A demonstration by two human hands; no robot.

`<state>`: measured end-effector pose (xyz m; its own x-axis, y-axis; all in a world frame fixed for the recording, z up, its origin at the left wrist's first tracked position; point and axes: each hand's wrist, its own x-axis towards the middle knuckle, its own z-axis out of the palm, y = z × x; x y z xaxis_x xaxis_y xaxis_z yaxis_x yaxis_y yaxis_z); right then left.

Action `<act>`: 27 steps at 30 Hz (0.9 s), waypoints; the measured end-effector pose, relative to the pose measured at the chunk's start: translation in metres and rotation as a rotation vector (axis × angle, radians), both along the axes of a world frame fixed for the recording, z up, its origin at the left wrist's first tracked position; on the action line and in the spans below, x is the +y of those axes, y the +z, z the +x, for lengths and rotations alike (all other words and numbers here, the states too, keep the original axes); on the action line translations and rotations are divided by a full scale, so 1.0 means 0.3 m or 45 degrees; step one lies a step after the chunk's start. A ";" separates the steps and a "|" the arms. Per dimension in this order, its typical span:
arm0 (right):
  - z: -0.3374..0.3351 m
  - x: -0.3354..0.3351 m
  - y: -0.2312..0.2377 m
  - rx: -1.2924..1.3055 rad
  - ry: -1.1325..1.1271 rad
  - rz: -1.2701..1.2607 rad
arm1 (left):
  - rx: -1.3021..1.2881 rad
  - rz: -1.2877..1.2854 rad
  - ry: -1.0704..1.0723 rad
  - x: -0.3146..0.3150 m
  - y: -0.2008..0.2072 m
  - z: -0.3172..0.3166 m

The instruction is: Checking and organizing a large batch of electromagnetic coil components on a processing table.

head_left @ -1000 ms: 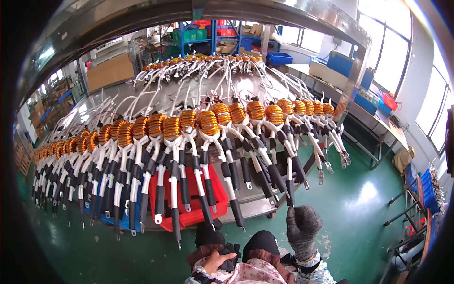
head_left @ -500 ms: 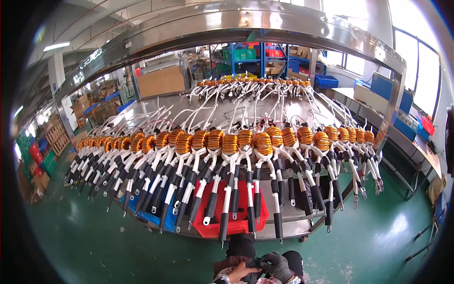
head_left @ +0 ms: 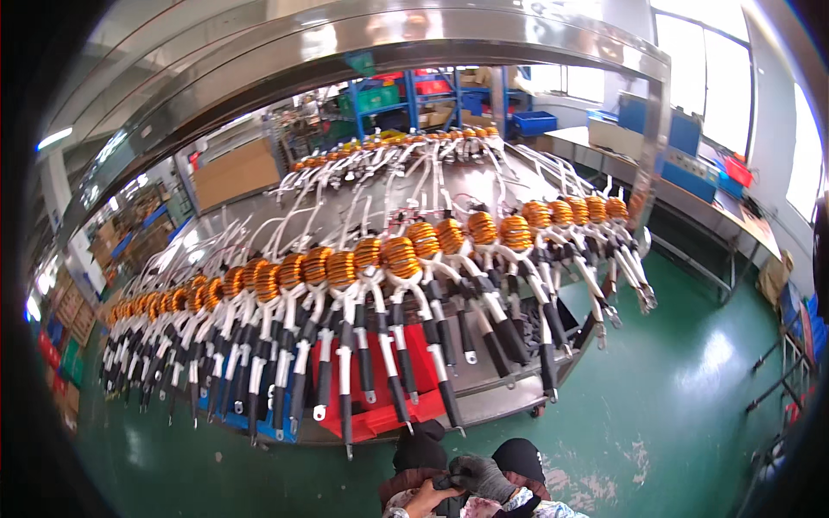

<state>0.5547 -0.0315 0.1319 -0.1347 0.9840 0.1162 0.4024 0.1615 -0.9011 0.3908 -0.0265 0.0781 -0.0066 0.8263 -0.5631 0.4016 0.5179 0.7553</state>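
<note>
Both my hands are together at the bottom of the view, low in front of my body. My left hand (head_left: pixel 426 498) is bare, its fingers closed around a small dark piece (head_left: pixel 443 480) that I cannot make out clearly. Pressed against that same piece is my right hand (head_left: pixel 480 477), in a grey glove with curled fingers. Beyond them stands a metal rack table (head_left: pixel 492 404). Along its near edge lies a row of copper-wound ring coils (head_left: pixel 401 257), their white leads with black sleeves (head_left: pixel 345 393) and metal lugs hanging over the side.
A red bin (head_left: pixel 367 421) and a blue bin (head_left: pixel 285 429) sit under the hanging leads. More coils (head_left: pixel 406 142) line the table's far side. A metal beam (head_left: pixel 380 34) crosses overhead. To the right is a workbench (head_left: pixel 734 220); green floor (head_left: pixel 656 371) surrounds the table.
The view has turned to the right and tilted, so the table and coils appear farther left. My hands stay together at the dark piece, slightly farther left in the view.
</note>
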 end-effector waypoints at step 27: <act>0.412 0.336 0.663 1.717 -0.454 -0.065 | -0.290 -0.426 -0.334 -0.011 0.343 0.088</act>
